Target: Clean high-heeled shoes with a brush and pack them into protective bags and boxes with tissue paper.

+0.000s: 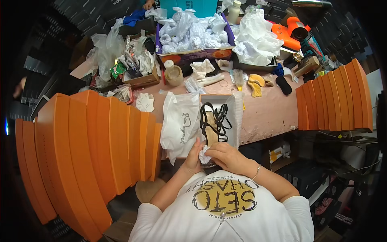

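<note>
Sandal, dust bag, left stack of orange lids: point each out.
Sandal [213,119], head view, on its black straps.
Dust bag [179,123], head view, middle of the white cloth.
Left stack of orange lids [88,145], head view, on one lid's flat face.

A pinkish, worn worktable [266,113] carries the load. Directly on it lie an open white cardboard shoebox [238,111] near the front edge, a purple box heaped with crumpled white tissue paper [192,34] at the back, a small brown cardboard tray of oddments [141,78], a squat beige plastic bottle [173,73], and yellow foam inserts [255,84].
</note>
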The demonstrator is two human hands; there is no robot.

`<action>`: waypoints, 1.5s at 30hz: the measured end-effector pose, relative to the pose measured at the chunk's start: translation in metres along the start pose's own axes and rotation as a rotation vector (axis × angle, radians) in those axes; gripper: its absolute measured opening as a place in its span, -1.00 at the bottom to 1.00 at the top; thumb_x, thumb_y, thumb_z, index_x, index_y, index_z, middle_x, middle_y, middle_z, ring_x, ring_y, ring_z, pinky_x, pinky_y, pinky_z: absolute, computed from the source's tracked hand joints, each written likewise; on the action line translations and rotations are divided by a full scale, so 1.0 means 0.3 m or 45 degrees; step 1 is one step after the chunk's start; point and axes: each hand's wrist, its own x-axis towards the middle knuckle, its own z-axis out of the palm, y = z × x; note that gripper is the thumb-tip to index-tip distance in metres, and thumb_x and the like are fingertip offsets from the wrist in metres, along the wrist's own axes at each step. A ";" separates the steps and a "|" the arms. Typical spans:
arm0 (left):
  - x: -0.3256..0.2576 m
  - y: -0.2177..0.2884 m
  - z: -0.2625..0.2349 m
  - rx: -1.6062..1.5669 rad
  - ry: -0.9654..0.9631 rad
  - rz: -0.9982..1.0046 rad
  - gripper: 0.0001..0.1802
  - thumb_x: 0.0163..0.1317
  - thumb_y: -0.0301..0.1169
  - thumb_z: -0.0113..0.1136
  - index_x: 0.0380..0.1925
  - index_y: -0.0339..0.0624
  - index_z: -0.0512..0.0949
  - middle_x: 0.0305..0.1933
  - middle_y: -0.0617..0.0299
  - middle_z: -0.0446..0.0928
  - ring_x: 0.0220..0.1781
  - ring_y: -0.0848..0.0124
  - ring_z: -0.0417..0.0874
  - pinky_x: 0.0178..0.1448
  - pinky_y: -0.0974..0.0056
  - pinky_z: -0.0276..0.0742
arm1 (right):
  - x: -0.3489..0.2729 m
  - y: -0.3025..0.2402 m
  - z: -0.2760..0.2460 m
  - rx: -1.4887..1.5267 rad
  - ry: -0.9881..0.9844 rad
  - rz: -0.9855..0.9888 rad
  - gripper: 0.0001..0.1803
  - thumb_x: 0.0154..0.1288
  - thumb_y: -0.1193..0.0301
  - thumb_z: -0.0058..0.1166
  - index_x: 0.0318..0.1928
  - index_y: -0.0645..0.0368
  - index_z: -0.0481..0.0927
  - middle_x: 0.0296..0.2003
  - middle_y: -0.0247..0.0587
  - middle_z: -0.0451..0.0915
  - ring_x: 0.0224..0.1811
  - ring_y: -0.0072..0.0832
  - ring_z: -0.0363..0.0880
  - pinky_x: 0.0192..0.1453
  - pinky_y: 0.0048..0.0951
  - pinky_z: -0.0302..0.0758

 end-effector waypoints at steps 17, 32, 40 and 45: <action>0.041 -0.018 -0.015 -0.057 0.039 -0.155 -0.12 0.24 0.38 -0.39 0.15 -0.20 0.31 0.06 0.07 0.48 0.06 0.29 0.58 0.12 0.19 0.56 | -0.026 0.000 0.004 -0.572 -0.001 -0.169 -0.42 0.01 0.32 0.23 0.13 0.00 0.45 0.01 -0.21 0.43 0.10 -0.26 0.34 0.13 -0.23 0.24; 0.023 -0.038 -0.095 0.265 0.332 0.011 -0.19 0.33 0.27 -0.39 0.20 -0.23 0.29 0.11 0.09 0.45 0.11 0.32 0.52 0.21 0.25 0.42 | 0.090 0.020 0.083 0.089 -0.260 -0.055 -0.43 0.17 -0.10 0.05 -0.40 0.26 0.51 -0.56 0.02 0.52 -0.45 -0.01 0.55 -0.34 -0.14 0.43; 0.026 0.117 -0.127 -0.089 0.320 0.214 -0.38 0.37 0.16 -0.30 0.11 -0.08 0.36 0.04 0.09 0.48 0.03 0.26 0.57 0.03 0.12 0.57 | 0.117 0.040 0.001 -0.030 0.337 -0.024 -0.39 -0.02 0.10 0.30 0.02 0.12 0.48 -0.03 -0.10 0.43 0.05 -0.20 0.38 0.16 -0.18 0.29; 0.060 0.194 -0.108 0.079 0.217 0.209 -0.35 0.35 0.18 -0.26 0.12 -0.13 0.35 -0.03 0.09 0.52 -0.01 0.28 0.59 0.02 0.17 0.58 | 0.102 0.083 -0.002 0.164 0.275 0.064 -0.50 0.07 0.32 0.26 0.06 0.11 0.49 -0.07 -0.11 0.46 -0.05 -0.21 0.45 0.04 -0.30 0.41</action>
